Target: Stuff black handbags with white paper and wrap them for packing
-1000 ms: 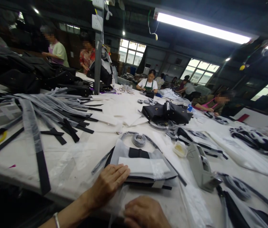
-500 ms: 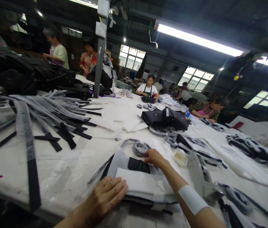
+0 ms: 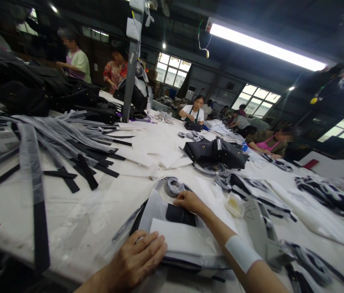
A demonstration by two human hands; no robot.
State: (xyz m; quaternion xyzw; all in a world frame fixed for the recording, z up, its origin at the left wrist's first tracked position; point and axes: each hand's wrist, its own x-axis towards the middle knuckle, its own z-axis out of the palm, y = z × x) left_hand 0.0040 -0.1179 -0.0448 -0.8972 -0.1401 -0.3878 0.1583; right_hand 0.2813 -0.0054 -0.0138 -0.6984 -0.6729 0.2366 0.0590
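Observation:
A black bag point(image 3: 181, 214) lies in front of me, partly covered by a folded white padding sheet point(image 3: 178, 236) and clear plastic. My left hand point(image 3: 138, 256) rests on the left end of the padding, its fingers stretched out flat. At the far edge of the bag sits a coiled strap point(image 3: 168, 187) wrapped in greyish film. My right hand point(image 3: 188, 202) pinches the near side of this coil; the fingertips are partly hidden. A pale patch is wrapped round the right forearm.
Film-wrapped black straps point(image 3: 64, 142) spread across the left. Finished black bags point(image 3: 216, 152) stand farther back. At right are a grey tape dispenser point(image 3: 259, 228), a small plastic tub point(image 3: 234, 206) and more coiled straps point(image 3: 309, 264). A metal post point(image 3: 131, 77) rises behind; several co-workers stand around.
My right hand has shifted left, and the coiled strap has moved left with it along the bag's far edge. My left hand stays on the padding. The view has turned slightly.

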